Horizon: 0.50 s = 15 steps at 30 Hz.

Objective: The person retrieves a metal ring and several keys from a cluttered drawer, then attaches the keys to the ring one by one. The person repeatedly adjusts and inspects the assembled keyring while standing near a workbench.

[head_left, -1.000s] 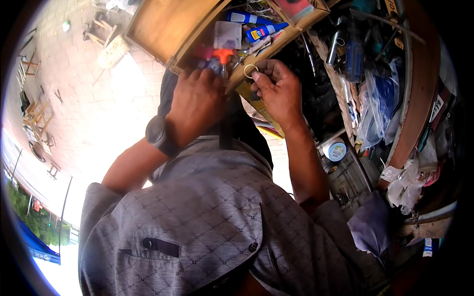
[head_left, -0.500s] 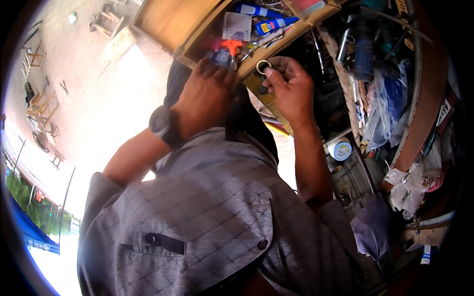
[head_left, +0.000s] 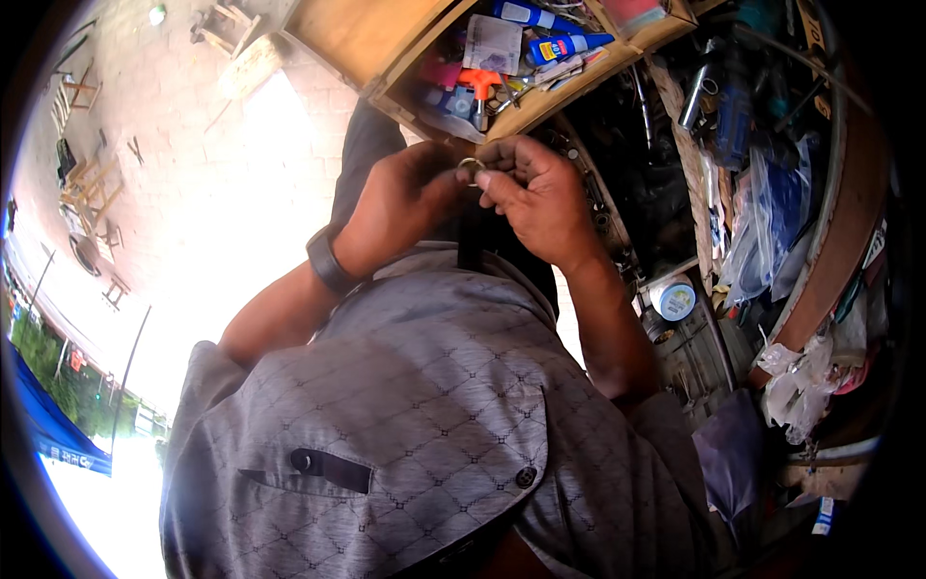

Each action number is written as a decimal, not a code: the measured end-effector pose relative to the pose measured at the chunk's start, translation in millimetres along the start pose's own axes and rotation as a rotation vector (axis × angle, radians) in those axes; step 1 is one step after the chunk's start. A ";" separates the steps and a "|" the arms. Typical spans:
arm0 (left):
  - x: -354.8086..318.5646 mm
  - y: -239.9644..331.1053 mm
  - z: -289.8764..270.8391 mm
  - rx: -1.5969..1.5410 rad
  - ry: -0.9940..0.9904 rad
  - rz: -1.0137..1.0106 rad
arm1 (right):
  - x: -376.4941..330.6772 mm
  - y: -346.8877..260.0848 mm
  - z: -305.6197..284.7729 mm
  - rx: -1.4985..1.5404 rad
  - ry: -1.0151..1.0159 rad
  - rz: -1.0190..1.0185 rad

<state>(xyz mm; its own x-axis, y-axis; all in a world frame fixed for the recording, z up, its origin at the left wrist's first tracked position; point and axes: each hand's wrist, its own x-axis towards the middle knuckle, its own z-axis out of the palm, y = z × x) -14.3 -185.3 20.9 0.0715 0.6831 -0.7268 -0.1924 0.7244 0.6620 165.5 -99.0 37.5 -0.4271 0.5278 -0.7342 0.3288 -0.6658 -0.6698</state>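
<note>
A small brass-coloured metal ring [head_left: 470, 160] is pinched between the fingertips of both hands, just in front of an open wooden drawer. My left hand [head_left: 410, 196], with a dark band on its wrist, is closed, and its thumb and finger press at the ring's left side. From the other side, my right hand [head_left: 542, 201] grips the ring between thumb and curled fingers. Part of the ring is covered by fingertips. In the drawer [head_left: 540, 108] lie an orange-handled tool [head_left: 480, 81], blue glue tubes [head_left: 569, 46] and a banknote-like paper [head_left: 493, 44].
On the right, a cluttered compartment holds tools and plastic bags [head_left: 767, 227]. A round tub with a pale blue lid [head_left: 677, 301] sits beside my right forearm. Wooden stools [head_left: 92, 188] stand on the brightly lit paving at left.
My left hand has come back from the drawer's edge to meet the right hand at the ring. My right hand has moved left and slightly down with the ring.
</note>
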 end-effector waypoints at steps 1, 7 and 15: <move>2.8 -2.1 1.0 -0.057 0.029 -0.070 | 1.3 1.0 2.1 -0.023 -0.032 0.007; -2.8 -20.3 -9.2 0.037 0.127 -0.076 | 30.4 7.7 -1.5 -0.869 0.164 -0.551; -6.9 -41.8 -22.4 0.010 0.165 -0.059 | 78.4 10.0 19.6 -1.456 -0.089 -0.438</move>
<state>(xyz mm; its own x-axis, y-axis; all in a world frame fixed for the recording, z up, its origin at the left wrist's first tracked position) -28.6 -222.4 -5.8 -0.0790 0.6156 -0.7841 -0.1826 0.7643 0.6184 118.8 -74.7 -24.6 -0.7386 0.4716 -0.4817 0.6623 0.6410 -0.3880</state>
